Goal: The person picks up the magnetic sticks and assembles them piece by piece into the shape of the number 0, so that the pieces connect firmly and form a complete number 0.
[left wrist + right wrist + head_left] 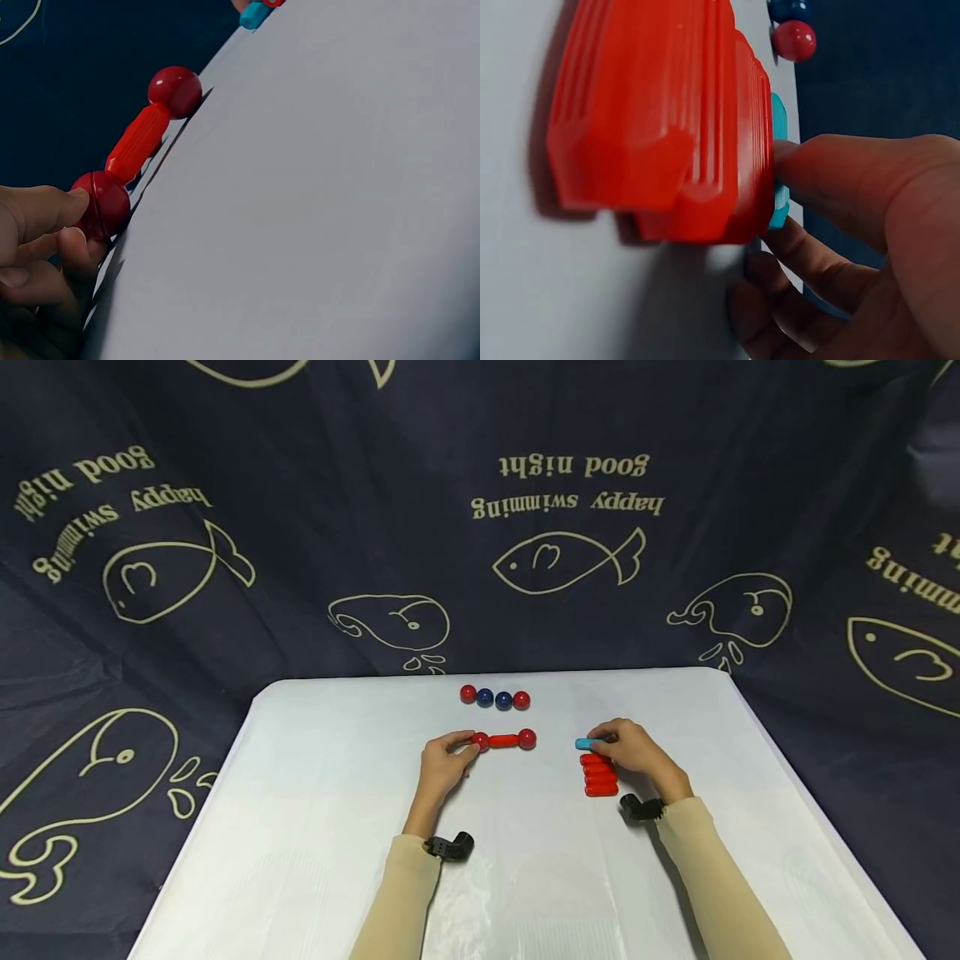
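Head cam: red dumbbell (pixel 503 741) pinched in L hand (pixel 442 767), blue rod (pixel 583 744) in R hand (pixel 633 750).

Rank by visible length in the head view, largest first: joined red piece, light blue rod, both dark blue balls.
1. Joined red piece
2. Light blue rod, partly hidden
3. Dark blue balls: alike, unranked

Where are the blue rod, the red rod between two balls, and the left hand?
Blue rod (pixel 583 744): head view, on its uncovered end.
Red rod (pixel 138 144): left wrist view, midway along its side.
Left hand (pixel 442 770): head view, on its back.
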A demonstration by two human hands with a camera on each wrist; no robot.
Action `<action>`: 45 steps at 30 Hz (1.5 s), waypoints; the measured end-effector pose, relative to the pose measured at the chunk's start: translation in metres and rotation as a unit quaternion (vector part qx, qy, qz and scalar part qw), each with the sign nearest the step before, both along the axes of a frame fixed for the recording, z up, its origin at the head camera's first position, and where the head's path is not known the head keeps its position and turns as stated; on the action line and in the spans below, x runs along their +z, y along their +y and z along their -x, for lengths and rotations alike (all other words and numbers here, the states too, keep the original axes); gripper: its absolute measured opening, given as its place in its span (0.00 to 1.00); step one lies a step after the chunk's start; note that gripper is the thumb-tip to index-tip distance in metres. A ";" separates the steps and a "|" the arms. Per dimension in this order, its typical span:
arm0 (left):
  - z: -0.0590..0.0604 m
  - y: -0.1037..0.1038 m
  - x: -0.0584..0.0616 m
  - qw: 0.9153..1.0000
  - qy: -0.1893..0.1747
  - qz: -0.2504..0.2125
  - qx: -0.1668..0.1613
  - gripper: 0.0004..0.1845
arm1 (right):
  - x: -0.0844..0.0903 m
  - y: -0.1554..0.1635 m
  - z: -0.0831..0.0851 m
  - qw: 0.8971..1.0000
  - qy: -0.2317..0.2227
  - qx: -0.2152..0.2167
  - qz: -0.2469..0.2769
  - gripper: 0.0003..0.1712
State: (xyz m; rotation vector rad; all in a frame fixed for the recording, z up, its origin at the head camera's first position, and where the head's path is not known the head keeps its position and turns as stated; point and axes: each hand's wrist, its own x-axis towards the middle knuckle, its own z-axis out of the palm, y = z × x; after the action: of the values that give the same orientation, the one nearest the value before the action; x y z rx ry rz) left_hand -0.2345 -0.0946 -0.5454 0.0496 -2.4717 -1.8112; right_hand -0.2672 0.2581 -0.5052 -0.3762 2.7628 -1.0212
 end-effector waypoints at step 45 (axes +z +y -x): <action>0.000 -0.001 0.002 0.999 -0.006 -0.031 -0.014 0.16 | 0.007 -0.095 -0.035 0.991 0.049 -0.026 0.118 0.11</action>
State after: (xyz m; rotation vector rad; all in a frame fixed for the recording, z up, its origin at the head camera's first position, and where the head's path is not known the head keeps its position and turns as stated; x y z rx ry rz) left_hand -0.2346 -0.0958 -0.5434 0.0297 -2.4354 -1.9042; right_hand -0.2322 0.1631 -0.4986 -0.3993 2.7559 -1.3842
